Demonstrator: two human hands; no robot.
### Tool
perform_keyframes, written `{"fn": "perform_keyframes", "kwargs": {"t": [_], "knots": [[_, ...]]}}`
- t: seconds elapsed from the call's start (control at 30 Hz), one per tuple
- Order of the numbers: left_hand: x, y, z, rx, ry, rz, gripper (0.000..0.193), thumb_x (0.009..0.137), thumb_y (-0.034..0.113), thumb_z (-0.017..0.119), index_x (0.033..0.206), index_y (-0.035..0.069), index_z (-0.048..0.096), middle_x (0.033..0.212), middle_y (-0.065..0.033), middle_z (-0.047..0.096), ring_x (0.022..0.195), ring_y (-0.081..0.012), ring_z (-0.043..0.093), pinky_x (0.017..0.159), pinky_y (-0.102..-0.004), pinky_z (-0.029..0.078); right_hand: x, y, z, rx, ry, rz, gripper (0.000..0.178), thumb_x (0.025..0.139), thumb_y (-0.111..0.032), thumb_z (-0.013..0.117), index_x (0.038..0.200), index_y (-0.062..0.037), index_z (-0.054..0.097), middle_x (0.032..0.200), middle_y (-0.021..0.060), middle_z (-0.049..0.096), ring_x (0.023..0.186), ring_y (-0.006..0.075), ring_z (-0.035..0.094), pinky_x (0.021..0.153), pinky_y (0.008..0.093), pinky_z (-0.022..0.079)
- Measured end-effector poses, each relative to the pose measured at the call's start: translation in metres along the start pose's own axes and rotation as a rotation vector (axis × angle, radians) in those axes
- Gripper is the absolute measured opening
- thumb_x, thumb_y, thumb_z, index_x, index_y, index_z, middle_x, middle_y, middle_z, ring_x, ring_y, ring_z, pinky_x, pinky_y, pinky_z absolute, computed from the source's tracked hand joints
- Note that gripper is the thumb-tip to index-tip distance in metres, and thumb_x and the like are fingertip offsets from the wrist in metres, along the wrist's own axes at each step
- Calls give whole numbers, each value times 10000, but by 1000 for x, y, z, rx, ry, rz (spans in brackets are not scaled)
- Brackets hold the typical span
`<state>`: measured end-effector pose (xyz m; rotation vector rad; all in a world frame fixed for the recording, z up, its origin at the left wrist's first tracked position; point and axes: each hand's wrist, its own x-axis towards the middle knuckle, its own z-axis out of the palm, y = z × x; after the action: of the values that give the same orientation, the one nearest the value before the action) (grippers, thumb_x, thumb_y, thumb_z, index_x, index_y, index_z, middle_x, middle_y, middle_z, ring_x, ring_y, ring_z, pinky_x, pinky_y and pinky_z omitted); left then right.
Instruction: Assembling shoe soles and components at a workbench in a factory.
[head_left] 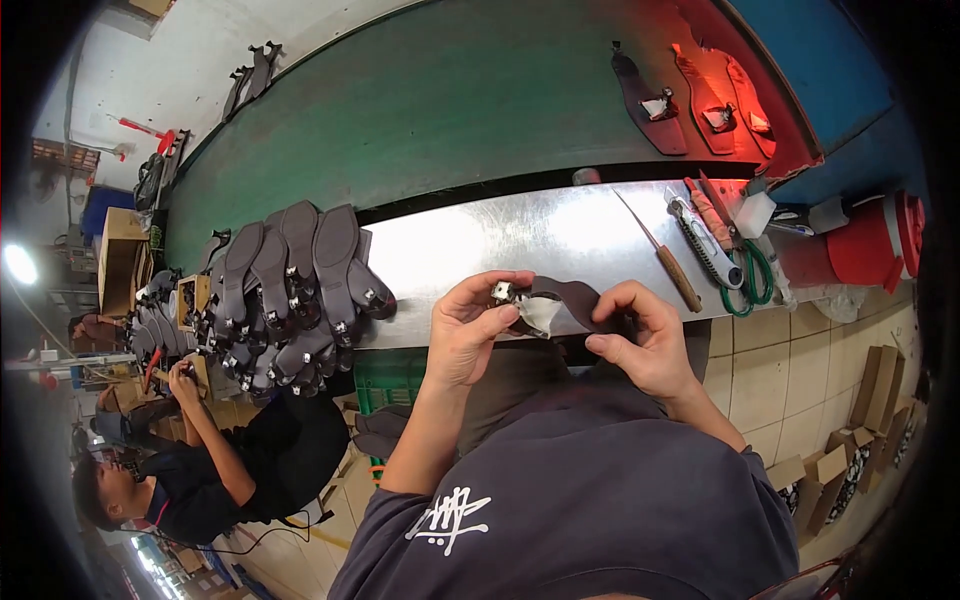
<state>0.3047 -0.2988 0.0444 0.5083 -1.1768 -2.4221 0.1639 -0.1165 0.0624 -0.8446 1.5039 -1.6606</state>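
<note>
In front of my chest I hold a dark grey sandal sole (pixel 572 292) with both hands. My left hand (pixel 465 330) is closed on its left end, the thumb pressing beside a shiny metal ornament (pixel 503 292). A crumpled white piece (pixel 540 314), like paper or film, shows beside that thumb. My right hand (pixel 645 340) is closed around the other end, fingers curled and thumb beneath; part of the sole is hidden there. Behind the hands lies a steel bench top (pixel 455 245). To its left is a heap of similar grey soles (pixel 290 260) with metal ornaments.
On the bench at right lie an awl (pixel 672 265), a utility knife (pixel 705 240) and green-handled scissors (pixel 755 280). A green conveyor belt (pixel 450 95) beyond carries several soles towards a red-lit opening (pixel 740 70). A co-worker (pixel 230 470) sits at left. Cartons (pixel 825 480) stand on the floor at right.
</note>
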Motion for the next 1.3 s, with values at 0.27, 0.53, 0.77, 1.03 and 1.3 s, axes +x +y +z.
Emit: {"fn": "perform_keyframes", "kwargs": {"t": [0.27,0.53,0.77,1.03,1.3], "knots": [[-1,-5,7,-24,45,-11,247,838,60,612,1062,-45,619,1108,-207,643,934,-187,643,764,-290,561,2,-2,5,-265,13,-258,489,759,1,671,1240,-27,582,954,114,626,814,188,604,754,258,467],[-2,-9,0,-7,102,4,244,846,71,584,1051,-57,617,1178,-252,599,928,-198,652,751,-294,577,-5,4,9,-307,33,-259,398,775,30,630,1171,-5,626,981,132,646,858,220,627,778,285,479],[-5,-8,6,-77,8,-1,358,865,36,584,1211,-55,571,1263,-232,558,1059,-249,625,840,-339,571,-3,10,11,-258,86,-261,408,747,49,647,1153,11,632,1043,159,667,933,243,650,832,302,487],[-7,-12,4,-30,18,-19,381,821,-2,648,1193,-58,588,1265,-229,564,1056,-240,627,853,-335,554,-3,13,10,-289,56,-290,399,745,41,651,1143,8,642,1050,157,671,939,249,648,828,311,489],[-8,-11,6,-9,12,-45,380,808,-18,641,1183,-67,596,1251,-229,575,1044,-234,632,845,-330,553,-4,14,9,-272,52,-284,391,745,40,645,1134,8,650,1040,155,675,938,250,649,823,314,489]]}}
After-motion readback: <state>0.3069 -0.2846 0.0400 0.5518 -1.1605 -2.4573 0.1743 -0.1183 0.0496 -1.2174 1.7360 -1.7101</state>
